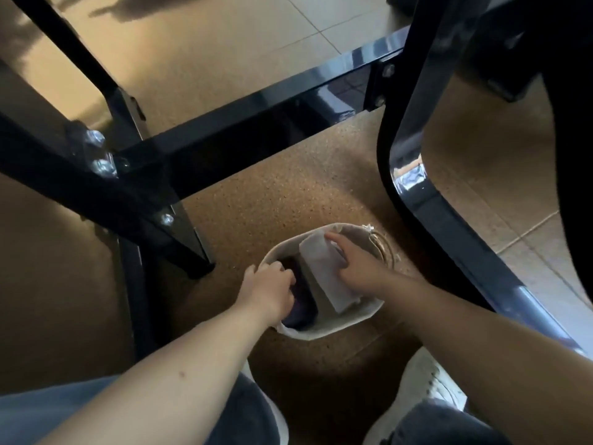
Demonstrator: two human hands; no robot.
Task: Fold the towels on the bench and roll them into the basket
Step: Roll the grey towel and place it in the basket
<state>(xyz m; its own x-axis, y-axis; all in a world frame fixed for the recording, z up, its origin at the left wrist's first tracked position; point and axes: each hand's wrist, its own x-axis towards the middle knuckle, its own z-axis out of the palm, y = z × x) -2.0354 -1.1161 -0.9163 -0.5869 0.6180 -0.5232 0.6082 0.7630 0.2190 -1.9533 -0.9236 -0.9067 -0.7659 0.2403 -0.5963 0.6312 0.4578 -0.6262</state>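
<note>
A small round white basket (349,327) stands on a cork mat on the floor, under the black bench frame. Inside it lies a dark purple rolled towel (300,300) on the left side. A white rolled towel (321,268) lies slanted across the right half, partly above the rim. My right hand (359,264) rests on the white roll, fingers wrapped over its far end. My left hand (269,289) grips the basket's left rim, fingers curled inside next to the purple towel.
Black metal bench legs and a crossbar (256,123) run above and to the left of the basket; a curved black leg (414,194) stands to its right. My knees in jeans and a white shoe (426,387) are at the bottom. Tiled floor surrounds the cork mat (272,203).
</note>
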